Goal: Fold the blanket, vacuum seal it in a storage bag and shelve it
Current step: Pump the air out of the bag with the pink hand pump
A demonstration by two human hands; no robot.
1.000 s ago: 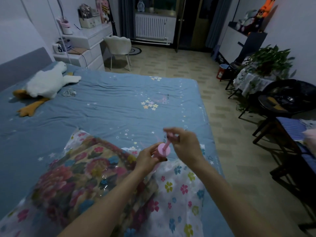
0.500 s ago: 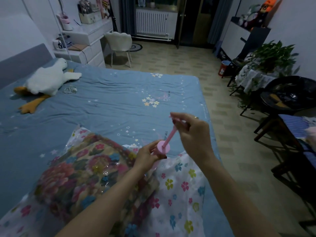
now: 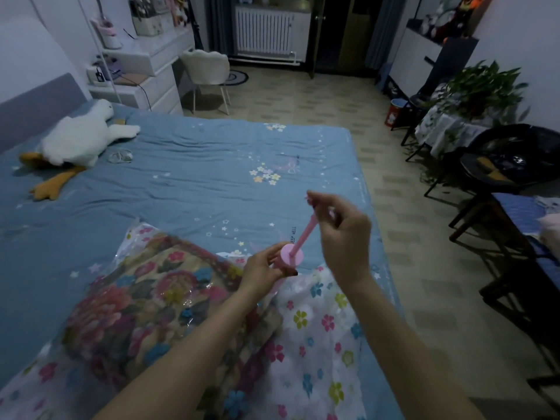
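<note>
A folded floral blanket (image 3: pixel 142 301) lies inside a clear storage bag (image 3: pixel 315 344) printed with small flowers, on the blue bed (image 3: pixel 188 189). A small pink hand pump (image 3: pixel 291 255) stands on the bag near its far edge. My left hand (image 3: pixel 263 271) grips the pump's round body. My right hand (image 3: pixel 342 234) pinches the top of the pink plunger rod (image 3: pixel 306 233), which is drawn well out and tilts up to the right.
A white plush goose (image 3: pixel 75 144) lies at the bed's far left, a small clear item beside it. A dresser (image 3: pixel 145 77) and white chair (image 3: pixel 209 74) stand beyond. Dark chairs (image 3: pixel 509 165), a plant and a table line the right side past the tiled floor.
My right hand has risen up and to the right, pulling the plunger rod out of the pump. My left hand has stayed on the pump body.
</note>
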